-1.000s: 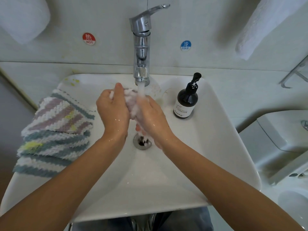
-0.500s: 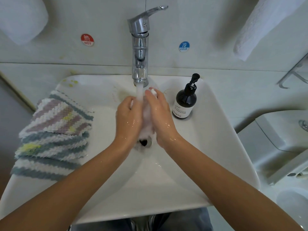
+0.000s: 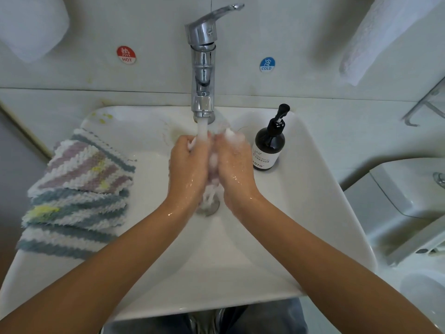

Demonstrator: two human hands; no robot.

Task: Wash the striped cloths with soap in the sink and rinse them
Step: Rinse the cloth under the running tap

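Left hand [image 3: 189, 169] and right hand [image 3: 237, 165] both clench one sudsy cloth [image 3: 212, 175] under the tap stream [image 3: 202, 128], over the drain; rub fold against fold, turning it, so soap works right through

Red HOT sticker [image 3: 126, 54], blue COLD sticker [image 3: 267, 64], white towel [image 3: 382, 37] hanging upper right, possibly a toilet [image 3: 407, 189] beside

a bathroom: a white basin [image 3: 313, 213] sits against a tiled wall under a chrome mixer tap [image 3: 203, 68], with hot [image 3: 126, 54] and cold [image 3: 267, 64] stickers on either side, a pump soap bottle [image 3: 268, 145] on the rim, white towels [image 3: 375, 37] hanging above, and a toilet cistern [image 3: 397, 189] beside it.
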